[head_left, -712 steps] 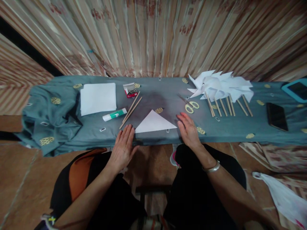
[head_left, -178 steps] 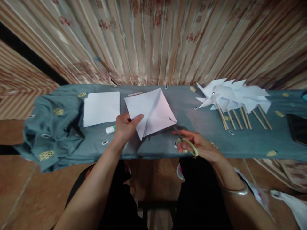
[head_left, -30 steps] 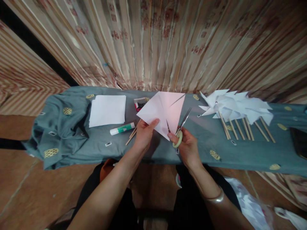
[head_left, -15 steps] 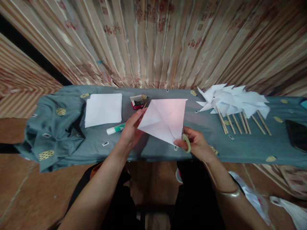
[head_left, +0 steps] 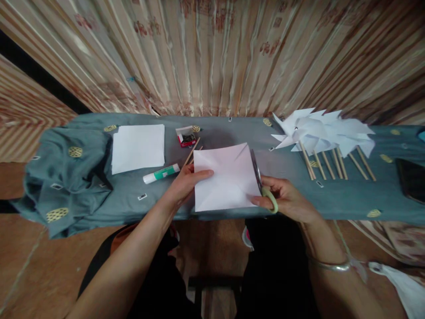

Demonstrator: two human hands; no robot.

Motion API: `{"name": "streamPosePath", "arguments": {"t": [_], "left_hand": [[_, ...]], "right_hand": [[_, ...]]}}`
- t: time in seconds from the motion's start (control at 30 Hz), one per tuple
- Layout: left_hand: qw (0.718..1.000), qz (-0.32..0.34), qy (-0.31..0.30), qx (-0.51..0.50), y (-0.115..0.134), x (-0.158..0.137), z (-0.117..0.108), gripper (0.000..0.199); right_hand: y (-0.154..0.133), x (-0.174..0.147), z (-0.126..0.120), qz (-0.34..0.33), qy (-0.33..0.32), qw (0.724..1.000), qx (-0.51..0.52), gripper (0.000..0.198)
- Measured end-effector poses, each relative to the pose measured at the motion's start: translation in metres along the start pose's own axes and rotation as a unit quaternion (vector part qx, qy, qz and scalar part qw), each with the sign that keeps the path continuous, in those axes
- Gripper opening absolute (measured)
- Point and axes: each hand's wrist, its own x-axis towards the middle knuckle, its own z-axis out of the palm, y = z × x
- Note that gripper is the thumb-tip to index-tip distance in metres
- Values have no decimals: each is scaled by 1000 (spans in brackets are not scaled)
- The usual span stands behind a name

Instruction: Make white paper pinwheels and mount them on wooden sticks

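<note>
A square white sheet of paper [head_left: 224, 179] with diagonal crease lines is held above the near edge of the table. My left hand [head_left: 186, 181] pinches its left side, thumb on top. My right hand [head_left: 282, 197] grips scissors [head_left: 270, 199] with pale green handles, and its thumb also presses on the paper's lower right corner. The scissors' blades point away from me along the right edge of the sheet. Whether the blades are apart is hard to see. Thin wooden sticks [head_left: 191, 153] lie just beyond my left hand, partly covered by it and the paper.
On the grey-green cloth [head_left: 239, 130] lie a paper stack [head_left: 138, 148], a glue stick [head_left: 161, 173] and a small red box [head_left: 186, 136] of dark bits. Several paper pinwheels [head_left: 327, 133] on sticks overlap at the right, near a dark phone [head_left: 411, 179]. Bunched cloth [head_left: 66, 173] fills the left end.
The sheet has turned from a tilted position to nearly square-on and moved slightly closer to me. My left thumb now lies over its face. The scissors' blades have come into view.
</note>
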Motion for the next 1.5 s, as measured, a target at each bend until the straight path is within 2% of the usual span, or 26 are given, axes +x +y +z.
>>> {"name": "streamPosePath", "arguments": {"t": [0.13, 0.2, 0.27, 0.4, 0.5, 0.73, 1.03, 1.5], "left_hand": [[992, 98, 70, -44, 1, 8, 2, 31], [979, 161, 104, -67, 3, 13, 2, 32], [968, 207, 117, -79, 5, 17, 2, 36], [958, 244, 127, -85, 10, 19, 3, 41], [954, 257, 127, -93, 11, 20, 4, 41], [952, 251, 129, -118, 9, 22, 10, 39], [954, 255, 109, -116, 2, 22, 10, 37], [959, 239, 111, -105, -2, 21, 9, 36]], "right_hand": [[6, 3, -4, -33, 174, 983, 49, 48], [7, 5, 0, -53, 192, 978, 69, 50], [7, 5, 11, -56, 143, 985, 72, 52], [7, 6, 44, -37, -18, 998, 56, 60], [6, 9, 62, -27, -61, 997, 39, 64], [8, 16, 71, -12, -82, 996, 34, 63], [8, 18, 74, -4, -83, 995, 55, 63], [10, 19, 74, -7, -76, 995, 67, 64]]}}
